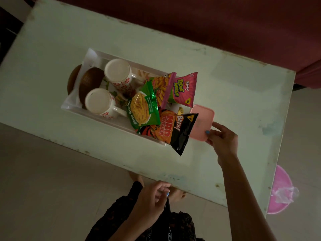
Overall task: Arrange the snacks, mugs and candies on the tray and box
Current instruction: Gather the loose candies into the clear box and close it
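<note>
Dim light, view from above. Pale surface (225,94), paint chipped along its edges, dark red sofa (225,23) behind it.

White tray (90,53) sits near the middle of the surface, long side running diagonally. At its far-left end: two brown wooden bowls (90,80), standing on edge against the tray wall, one partly outside the rim. Next to them two white mugs with red flower print, both upside down: far mug (119,72), near mug (100,101), close together, handles pointing right.

Right half of tray is heaped with snack packets. Green packet (144,108) of yellow sticks lies on top in the middle. Pink packet (184,89) leans over the far-right rim. Black and orange packet (175,131) hangs over the near-right corner, its tip past the tray edge. Another packet (161,87) with a purple strip lies between green and pink; label unreadable.

Pink box (202,122), lid on, lies flat on the surface just beside the tray's right end, partly under the black packet.

Right hand (222,138) grips the box's near corner, thumb on top of the lid, fingers curled round the edge.

Left hand (152,199) hangs low by the near edge of the surface, fingers loosely curled, holding nothing visible.

Pink basin (279,190) with clear plastic on the floor, right.
</note>
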Demonstrator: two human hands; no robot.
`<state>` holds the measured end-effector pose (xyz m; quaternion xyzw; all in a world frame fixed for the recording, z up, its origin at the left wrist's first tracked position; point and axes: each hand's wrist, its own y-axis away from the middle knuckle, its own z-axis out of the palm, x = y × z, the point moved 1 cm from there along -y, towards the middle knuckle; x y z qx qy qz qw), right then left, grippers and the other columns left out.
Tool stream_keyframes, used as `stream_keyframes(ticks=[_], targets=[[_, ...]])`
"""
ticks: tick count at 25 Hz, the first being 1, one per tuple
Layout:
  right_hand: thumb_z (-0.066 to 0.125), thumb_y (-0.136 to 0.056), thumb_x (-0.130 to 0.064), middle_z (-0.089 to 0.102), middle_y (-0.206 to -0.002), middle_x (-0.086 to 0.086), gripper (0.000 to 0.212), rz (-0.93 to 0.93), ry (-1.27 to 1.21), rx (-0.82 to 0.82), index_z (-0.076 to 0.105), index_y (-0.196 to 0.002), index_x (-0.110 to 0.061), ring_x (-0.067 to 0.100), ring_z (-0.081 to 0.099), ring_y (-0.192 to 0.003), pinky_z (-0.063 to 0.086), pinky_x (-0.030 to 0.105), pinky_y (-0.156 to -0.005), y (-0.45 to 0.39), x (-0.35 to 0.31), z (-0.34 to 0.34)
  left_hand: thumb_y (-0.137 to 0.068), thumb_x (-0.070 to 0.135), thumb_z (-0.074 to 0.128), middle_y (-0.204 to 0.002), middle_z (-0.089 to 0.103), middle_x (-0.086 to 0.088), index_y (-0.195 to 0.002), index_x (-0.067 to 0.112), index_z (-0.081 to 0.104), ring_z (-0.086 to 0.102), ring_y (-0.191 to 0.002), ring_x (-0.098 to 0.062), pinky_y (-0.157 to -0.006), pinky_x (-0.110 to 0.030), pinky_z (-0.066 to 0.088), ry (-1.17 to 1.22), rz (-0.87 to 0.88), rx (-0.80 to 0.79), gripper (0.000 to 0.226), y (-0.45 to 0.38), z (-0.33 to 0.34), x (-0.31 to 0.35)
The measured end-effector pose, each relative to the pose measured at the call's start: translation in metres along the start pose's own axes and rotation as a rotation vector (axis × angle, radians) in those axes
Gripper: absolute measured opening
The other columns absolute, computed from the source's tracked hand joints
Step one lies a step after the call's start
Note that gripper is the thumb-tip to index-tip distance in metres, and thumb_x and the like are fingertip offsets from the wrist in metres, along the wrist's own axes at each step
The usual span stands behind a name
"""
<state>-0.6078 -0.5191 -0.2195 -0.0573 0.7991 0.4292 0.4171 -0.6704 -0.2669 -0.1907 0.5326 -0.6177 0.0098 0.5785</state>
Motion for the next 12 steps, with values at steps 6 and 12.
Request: stream_keyframes(ticks=[6, 12], targets=[[0.065, -0.083, 0.001, 0.068, -0.091, 0.009, 0.043, -0.035, 0.057, -0.01, 0.061, -0.124, -0.012, 0.022, 0.065, -0.085, 0.056, 0.036, -0.08, 0.002, 0.0, 0.009, -0.092, 0.025, 0.05, -0.101, 0.066, 0.009, -0.113, 0.021, 0.059, 0.06, -0.09, 0.005, -0.082, -0.016, 0.052, -0.005, 0.046, 0.035, 0.023, 0.0, -0.004, 0.003], [0.061, -0.089, -0.025, 0.069, -0.084, 0.004, 0.012, 0.011, 0.035, 0.183, 0.064, -0.099, -0.019, 0.012, 0.062, -0.063, 0.053, 0.03, -0.062, 0.057, 0.045, 0.021, -0.091, 0.022, 0.051, -0.099, 0.069, 0.004, -0.111, 0.016, 0.06, 0.063, -0.088, -0.001, -0.081, -0.023, 0.053, -0.043, 0.06, 0.049, 0.023, -0.003, -0.025, -0.01]])
